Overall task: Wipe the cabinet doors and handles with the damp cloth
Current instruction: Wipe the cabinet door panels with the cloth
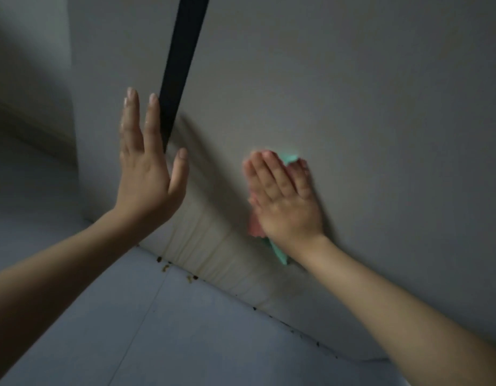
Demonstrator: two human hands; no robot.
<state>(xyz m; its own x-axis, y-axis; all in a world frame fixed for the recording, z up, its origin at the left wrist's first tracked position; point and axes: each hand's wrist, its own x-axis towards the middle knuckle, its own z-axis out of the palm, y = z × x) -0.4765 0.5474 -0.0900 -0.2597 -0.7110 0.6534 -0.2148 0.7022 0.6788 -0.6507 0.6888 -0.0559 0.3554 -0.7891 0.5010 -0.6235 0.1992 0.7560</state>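
Dimly, two hands, right (285,201) flat on one cloth (280,253), seemingly two-coloured

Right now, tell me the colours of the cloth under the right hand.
The cloth is pink and teal-green, pressed flat on the cabinet door by the right hand; head view.

Door face (338,93) above and right of right hand (285,201): bare, free to sweep. Left side: black vertical strip (182,59) runs down the panel, left hand (146,168) flat beside it, fingers straight, blocking that stretch. Below: stained lower band (213,254) meets floor (129,330), with crumbs (166,267) along the joint. Cloth (277,246) pinned under right palm.
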